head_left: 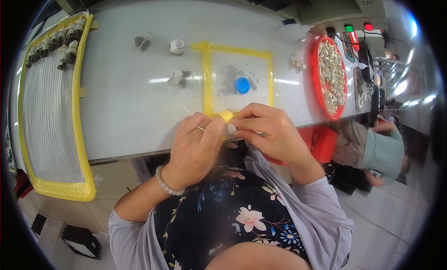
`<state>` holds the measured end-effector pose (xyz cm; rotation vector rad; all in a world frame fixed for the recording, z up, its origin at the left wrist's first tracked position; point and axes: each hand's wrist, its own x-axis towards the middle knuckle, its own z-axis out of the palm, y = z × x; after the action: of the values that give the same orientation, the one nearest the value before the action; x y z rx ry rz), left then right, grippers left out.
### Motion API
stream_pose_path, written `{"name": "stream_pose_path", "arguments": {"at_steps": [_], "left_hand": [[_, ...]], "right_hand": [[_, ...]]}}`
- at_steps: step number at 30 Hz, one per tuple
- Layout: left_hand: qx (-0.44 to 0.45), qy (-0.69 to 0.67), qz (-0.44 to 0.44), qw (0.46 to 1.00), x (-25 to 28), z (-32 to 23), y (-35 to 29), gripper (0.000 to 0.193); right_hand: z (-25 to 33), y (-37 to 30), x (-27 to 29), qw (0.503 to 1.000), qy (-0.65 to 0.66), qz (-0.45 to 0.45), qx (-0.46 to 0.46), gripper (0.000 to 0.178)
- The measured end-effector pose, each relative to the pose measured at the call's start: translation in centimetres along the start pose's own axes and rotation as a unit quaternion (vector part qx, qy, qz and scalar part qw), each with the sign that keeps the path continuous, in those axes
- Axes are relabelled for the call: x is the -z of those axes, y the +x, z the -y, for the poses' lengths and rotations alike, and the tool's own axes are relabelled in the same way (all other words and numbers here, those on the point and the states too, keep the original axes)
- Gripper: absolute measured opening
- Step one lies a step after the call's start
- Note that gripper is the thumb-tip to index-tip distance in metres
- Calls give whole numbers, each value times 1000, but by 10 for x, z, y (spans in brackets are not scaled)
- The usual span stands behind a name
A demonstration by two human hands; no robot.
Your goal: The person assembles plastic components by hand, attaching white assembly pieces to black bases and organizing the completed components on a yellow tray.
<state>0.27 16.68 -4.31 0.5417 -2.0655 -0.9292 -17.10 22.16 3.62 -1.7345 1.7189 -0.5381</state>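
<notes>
Close together at the table's near edge, both my hands are closed around one small, roundish white piece [231, 128]. My right hand [274, 130] pinches it between thumb and fingertips. My left hand [193, 144], with a yellow cover [226, 115] on a fingertip, meets it from the other side; its fingers partly hide the piece. Just beyond is a square of yellow tape [208, 79] on the table, with a small round blue container [242, 85] and dark wet-looking smudges inside. Farther left lie small white-and-grey parts [177, 46].
A red oval basin [318, 79] full of small white pieces stands at right, with a few loose pieces [298, 62] beside it. At left, a ribbed panel edged in yellow tape [79, 144] carries several white-and-dark parts [60, 37]. Another person [382, 151] is at far right.
</notes>
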Motion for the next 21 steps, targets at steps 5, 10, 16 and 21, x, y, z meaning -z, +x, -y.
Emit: {"name": "stream_pose_path", "arguments": {"at_steps": [5, 10, 16, 21], "left_hand": [[-6, 4, -8, 1000, 1, 0, 1, 46], [-16, 2, -1, 1000, 2, 0, 3, 42], [-14, -11, -2, 1000, 1, 0, 0, 41], [36, -9, 34, 999, 1, -4, 3, 47]], "right_hand": [[6, -2, -5, 998, -48, -26, 17, 22], [11, 5, -2, 982, -144, -12, 121, 18], [17, 8, 0, 981, -163, 20, 106, 11], [-8, -1, -3, 990, -86, -27, 109, 18]]}}
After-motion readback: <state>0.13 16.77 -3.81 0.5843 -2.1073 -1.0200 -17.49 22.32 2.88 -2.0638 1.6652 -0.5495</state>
